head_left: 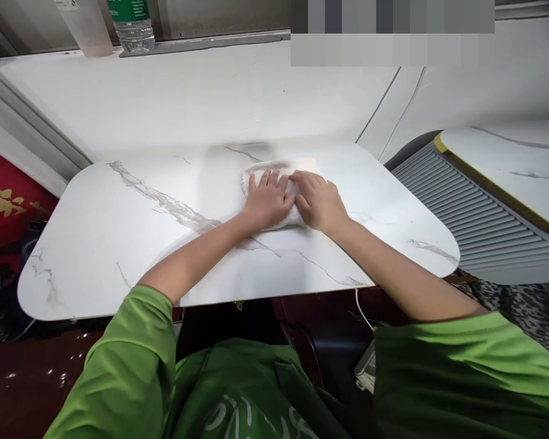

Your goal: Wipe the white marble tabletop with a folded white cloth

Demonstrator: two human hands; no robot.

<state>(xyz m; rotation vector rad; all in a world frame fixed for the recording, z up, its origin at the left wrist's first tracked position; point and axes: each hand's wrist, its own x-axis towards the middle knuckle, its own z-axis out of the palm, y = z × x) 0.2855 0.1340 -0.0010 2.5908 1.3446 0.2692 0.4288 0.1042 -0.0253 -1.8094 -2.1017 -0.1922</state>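
Note:
A folded white cloth [296, 217] lies near the middle of the white marbled tabletop [119, 244], mostly covered by my hands. My left hand [269, 201] presses flat on it with the fingers spread and pointing away from me. Close beside it, my right hand [320, 200] curves over the cloth's right side, fingers together and thumb bent inward. The thumbs of both hands are nearly touching. What lies beneath the right palm is hidden.
On the ledge at the back left stand a clear bottle with a green label [134, 27] and a cloudy plastic bottle [86, 27]. A grey ribbed panel [457, 207] adjoins another white surface at right. A white cable [362, 308] hangs below the front edge.

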